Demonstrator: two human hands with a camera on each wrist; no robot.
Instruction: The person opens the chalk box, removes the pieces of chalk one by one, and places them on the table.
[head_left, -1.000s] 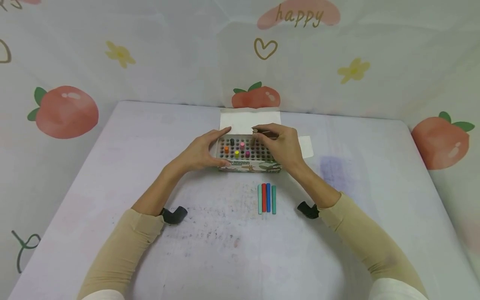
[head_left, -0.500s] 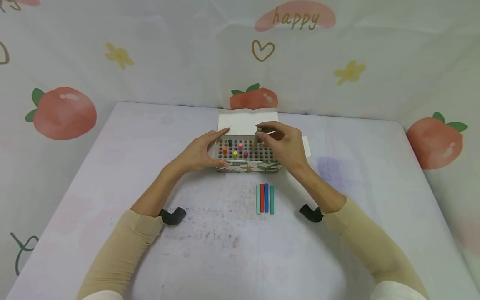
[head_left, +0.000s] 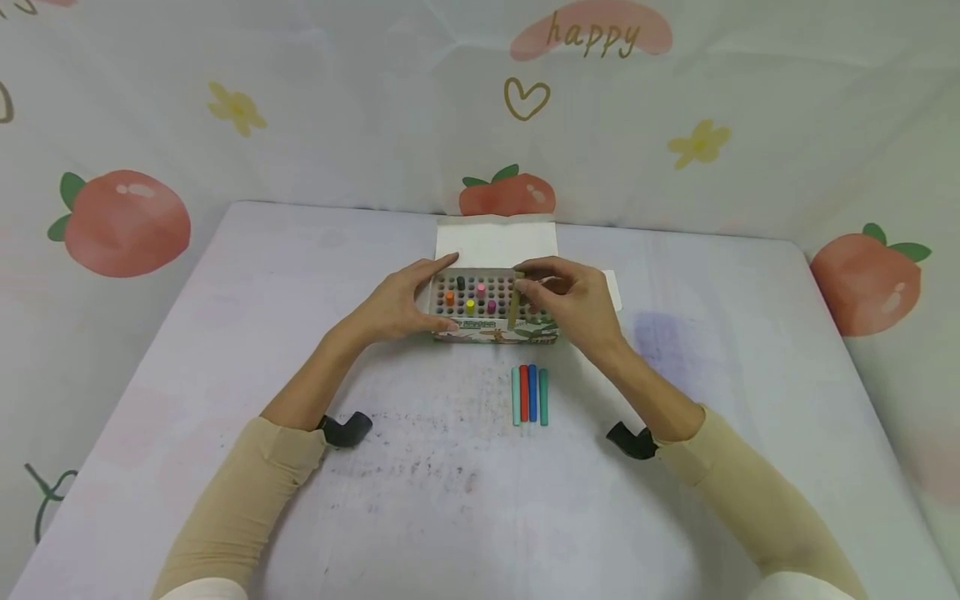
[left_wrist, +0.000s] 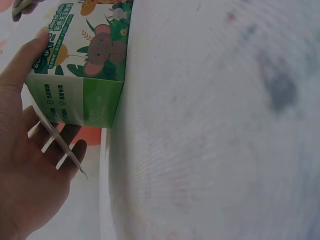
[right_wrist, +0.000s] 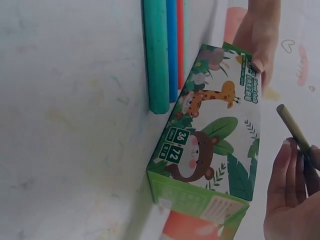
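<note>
A printed chalk box (head_left: 495, 335) with a grid of holes stands open on the table, a few coloured chalks such as a yellow one (head_left: 470, 307) poking up from it. My left hand (head_left: 393, 308) holds the box at its left end, thumb on the front face, fingers behind. Between thumb and fingers my right hand (head_left: 577, 304) pinches an olive-brown chalk stick (right_wrist: 294, 127), whose free end overlaps the box's front edge in the head view. Printed animals cover the box front (right_wrist: 215, 125) in the right wrist view.
In front of the box lie mint (head_left: 516, 396), red (head_left: 524, 393), blue (head_left: 533, 393) and teal (head_left: 543, 398) chalk sticks side by side. The white lid (head_left: 495, 242) stands raised behind the holes; a side flap (head_left: 613, 290) sticks out right. A patterned cloth backs the table.
The olive-brown chalk has come up out of the holes, and its lower end now shows over the box's front edge. My right hand has shifted slightly right; the left keeps its hold.
</note>
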